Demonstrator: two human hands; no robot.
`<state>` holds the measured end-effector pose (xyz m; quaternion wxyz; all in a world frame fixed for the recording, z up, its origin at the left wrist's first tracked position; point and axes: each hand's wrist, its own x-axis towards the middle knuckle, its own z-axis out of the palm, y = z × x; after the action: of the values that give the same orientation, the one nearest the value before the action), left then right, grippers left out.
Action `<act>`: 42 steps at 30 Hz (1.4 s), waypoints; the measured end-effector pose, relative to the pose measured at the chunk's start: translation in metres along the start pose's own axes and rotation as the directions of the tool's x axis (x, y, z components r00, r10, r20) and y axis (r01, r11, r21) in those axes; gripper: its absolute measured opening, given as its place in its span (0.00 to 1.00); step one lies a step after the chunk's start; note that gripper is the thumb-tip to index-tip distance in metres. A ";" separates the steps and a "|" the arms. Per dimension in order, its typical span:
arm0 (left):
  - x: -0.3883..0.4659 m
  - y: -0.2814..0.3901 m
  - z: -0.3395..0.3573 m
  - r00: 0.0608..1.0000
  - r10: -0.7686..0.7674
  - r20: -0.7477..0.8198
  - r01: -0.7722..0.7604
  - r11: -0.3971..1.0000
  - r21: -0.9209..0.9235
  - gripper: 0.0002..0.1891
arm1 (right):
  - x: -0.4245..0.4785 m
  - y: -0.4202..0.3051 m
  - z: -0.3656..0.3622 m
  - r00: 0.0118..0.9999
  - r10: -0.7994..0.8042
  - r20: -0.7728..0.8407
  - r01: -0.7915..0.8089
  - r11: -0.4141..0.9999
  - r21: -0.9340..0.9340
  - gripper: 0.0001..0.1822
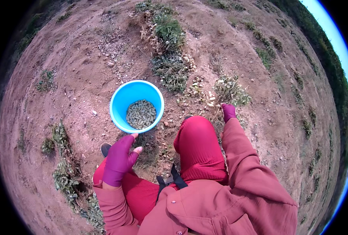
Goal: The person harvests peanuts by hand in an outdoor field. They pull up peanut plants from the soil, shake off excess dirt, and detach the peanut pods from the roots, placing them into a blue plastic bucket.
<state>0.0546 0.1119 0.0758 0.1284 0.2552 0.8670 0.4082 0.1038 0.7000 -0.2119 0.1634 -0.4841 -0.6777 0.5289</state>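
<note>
My left hand (121,161), in a purple fingerless glove, is at the near side of a blue plastic bucket (118,100). Its fingertips come up to the bucket's rim, thumb apart, and nothing shows in it. Unshelled peanuts (141,115) cover the bucket's bottom. Out to the right, my right hand (229,112), gloved the same way, is down at an uprooted peanut plant (231,89) with wilted leaves. Several pale peanut pods (211,99) lie just left of that hand. Its fingers are mostly hidden, so their grip on the stems cannot be made out.
Beyond the bucket lies a row of pulled peanut plants (169,32) with pods showing. More wilted plants (65,173) lie at the left. My bent knee (199,138) in red trousers is between bucket and right arm. Reddish dry soil (74,97) surrounds everything.
</note>
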 end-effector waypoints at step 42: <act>0.010 -0.139 -0.096 0.751 -0.636 -0.177 0.411 0.661 -0.628 0.23 | -0.428 -0.273 0.309 -0.030 -0.075 0.997 0.388 0.918 0.080 0.28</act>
<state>-0.0421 -0.0181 0.0290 0.1394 -0.1441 0.7542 0.6253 -0.0503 0.1797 0.0318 -0.3259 0.1318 -0.7206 0.5977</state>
